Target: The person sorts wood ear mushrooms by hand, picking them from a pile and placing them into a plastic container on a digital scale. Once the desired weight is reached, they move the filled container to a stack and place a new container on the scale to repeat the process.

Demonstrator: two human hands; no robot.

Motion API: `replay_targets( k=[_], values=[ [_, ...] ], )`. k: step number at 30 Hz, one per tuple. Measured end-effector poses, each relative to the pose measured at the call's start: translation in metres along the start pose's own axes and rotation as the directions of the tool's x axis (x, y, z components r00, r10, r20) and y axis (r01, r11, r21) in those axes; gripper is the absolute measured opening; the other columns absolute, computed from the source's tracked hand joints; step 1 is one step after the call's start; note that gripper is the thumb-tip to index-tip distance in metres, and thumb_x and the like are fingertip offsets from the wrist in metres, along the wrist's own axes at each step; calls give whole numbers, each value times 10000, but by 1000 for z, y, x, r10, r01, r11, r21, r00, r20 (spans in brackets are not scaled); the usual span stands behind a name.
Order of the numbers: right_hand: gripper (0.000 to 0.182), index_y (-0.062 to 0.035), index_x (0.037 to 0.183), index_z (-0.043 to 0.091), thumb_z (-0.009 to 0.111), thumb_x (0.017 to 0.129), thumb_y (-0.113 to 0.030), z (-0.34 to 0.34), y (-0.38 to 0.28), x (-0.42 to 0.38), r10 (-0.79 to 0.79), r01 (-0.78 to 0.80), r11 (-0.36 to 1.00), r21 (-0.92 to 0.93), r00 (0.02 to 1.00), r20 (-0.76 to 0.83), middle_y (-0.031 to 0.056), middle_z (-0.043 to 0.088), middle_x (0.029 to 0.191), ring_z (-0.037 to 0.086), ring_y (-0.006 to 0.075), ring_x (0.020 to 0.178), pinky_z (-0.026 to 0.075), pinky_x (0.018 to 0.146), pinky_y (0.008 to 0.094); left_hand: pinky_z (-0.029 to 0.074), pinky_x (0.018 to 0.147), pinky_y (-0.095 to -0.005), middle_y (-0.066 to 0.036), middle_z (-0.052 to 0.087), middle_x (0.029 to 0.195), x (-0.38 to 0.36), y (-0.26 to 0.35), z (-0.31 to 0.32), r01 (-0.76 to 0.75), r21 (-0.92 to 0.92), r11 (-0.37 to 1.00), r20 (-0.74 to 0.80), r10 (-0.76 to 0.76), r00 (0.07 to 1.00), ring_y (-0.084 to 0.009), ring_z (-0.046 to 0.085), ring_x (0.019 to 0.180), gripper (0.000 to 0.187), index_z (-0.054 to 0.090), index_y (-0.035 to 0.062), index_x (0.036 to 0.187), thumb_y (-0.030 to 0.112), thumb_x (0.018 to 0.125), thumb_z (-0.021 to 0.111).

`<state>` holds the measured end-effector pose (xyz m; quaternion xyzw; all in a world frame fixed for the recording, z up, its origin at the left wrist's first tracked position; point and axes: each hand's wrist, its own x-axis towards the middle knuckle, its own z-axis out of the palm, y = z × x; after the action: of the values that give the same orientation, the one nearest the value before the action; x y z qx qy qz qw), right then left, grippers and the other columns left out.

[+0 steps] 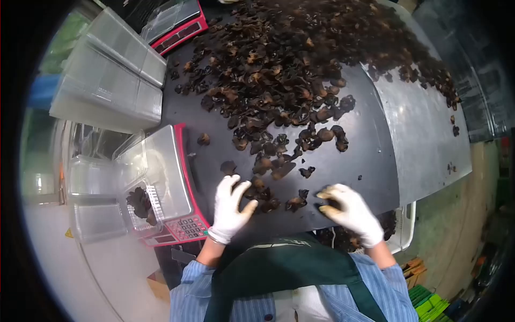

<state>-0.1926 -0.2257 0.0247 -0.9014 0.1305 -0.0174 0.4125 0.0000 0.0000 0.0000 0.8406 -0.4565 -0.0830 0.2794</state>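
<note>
My left hand (232,208), in a white glove, is spread over the near edge of the dark table, its thumb and fingers beside a small cluster of wood ear mushrooms (268,203). To the right, my right hand (351,211), also gloved, has its fingers curved and the thumb apart, with a dark gap between them. A single wood ear piece (296,200) lies between the two hands. Farther up, a large heap of brown-black wood ears (284,64) covers much of the table (370,134), with loose pieces trailing down toward my hands.
On the left stands a red-framed scale (185,182), with an open clear plastic box (140,206) holding some wood ears. Stacked clear boxes (107,75) rise behind it, near a second scale (179,35). Below the table edge at right sits a white basket (410,228) of wood ears.
</note>
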Motion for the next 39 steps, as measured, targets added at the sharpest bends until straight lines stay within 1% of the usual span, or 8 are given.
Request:
replay_targets(
  k=[6, 13, 20, 25, 29, 33, 36, 39],
  values=[
    [227, -84, 914, 621, 660, 691, -69, 51, -6, 37, -157, 142, 966, -216, 986, -53, 70, 589, 1033, 528, 280, 936, 423, 831, 369, 330, 1023, -502, -179, 486, 1231, -14, 5, 8, -169, 33, 985, 189, 160, 969, -431, 414, 1194, 267, 593, 104, 915, 115, 675, 709],
    [375, -101, 1046, 617, 650, 674, -75, 51, -24, 78, -274, 167, 928, -333, 911, -308, 100, 524, 1244, 448, 332, 1128, 359, 950, 441, 309, 1042, -478, -229, 363, 1349, -19, -3, -11, 189, -15, 982, 31, -189, 982, -431, 344, 1242, 534, 555, 84, 1166, 100, 661, 726],
    [343, -99, 1030, 614, 617, 689, -63, 36, -16, 63, -255, 204, 960, -191, 921, -295, 127, 531, 1215, 473, 340, 1103, 370, 953, 436, 456, 798, -358, -127, 536, 978, -32, -8, -2, 105, 74, 992, -40, -103, 994, -272, 535, 885, 341, 593, 36, 1038, 20, 713, 693],
    [254, -67, 961, 654, 613, 714, -22, 23, 5, 32, -26, 28, 1000, 0, 924, -382, 106, 611, 1061, 546, 295, 1009, 422, 905, 383, 399, 590, -190, 14, 505, 805, -9, 20, -2, 292, -524, 800, -54, -373, 926, -35, 404, 633, 297, 568, -5, 1066, -40, 782, 645],
    [233, -81, 921, 647, 628, 694, -29, 36, 0, 27, -180, 169, 984, -61, 925, -334, 78, 614, 1037, 543, 285, 1002, 412, 901, 397, 456, 894, -333, -132, 584, 1148, 17, 99, -22, 131, -884, 449, 291, 309, 905, -204, 571, 1034, 517, 512, 13, 1246, 91, 782, 726],
    [387, -94, 1095, 601, 658, 714, -133, 50, 8, 52, -200, 140, 975, -175, 894, -400, 127, 532, 1223, 443, 353, 1136, 350, 971, 461, 422, 934, -402, -109, 595, 1136, 55, 66, -1, -314, -347, 884, -70, 310, 948, -307, 551, 1049, 294, 643, 70, 1026, 30, 736, 652],
    [571, -96, 1257, 502, 679, 741, -262, 57, -4, 80, -107, -36, 947, -319, 901, -420, 191, 421, 1343, 323, 437, 1259, 267, 1031, 551, 299, 1001, -570, -156, 404, 1380, 66, 11, 20, -139, 298, 944, -50, 161, 986, -432, 368, 1220, 431, 562, 161, 1220, 178, 795, 628],
    [660, -101, 1306, 466, 686, 749, -378, 71, -20, 80, -166, 107, 933, -345, 975, -146, 187, 383, 1381, 266, 464, 1303, 199, 1059, 610, 248, 1042, -594, -163, 372, 1411, 45, -14, 16, 33, 378, 925, 15, -41, 999, -455, 323, 1271, 395, 551, 182, 1246, 244, 856, 576]
  ],
)
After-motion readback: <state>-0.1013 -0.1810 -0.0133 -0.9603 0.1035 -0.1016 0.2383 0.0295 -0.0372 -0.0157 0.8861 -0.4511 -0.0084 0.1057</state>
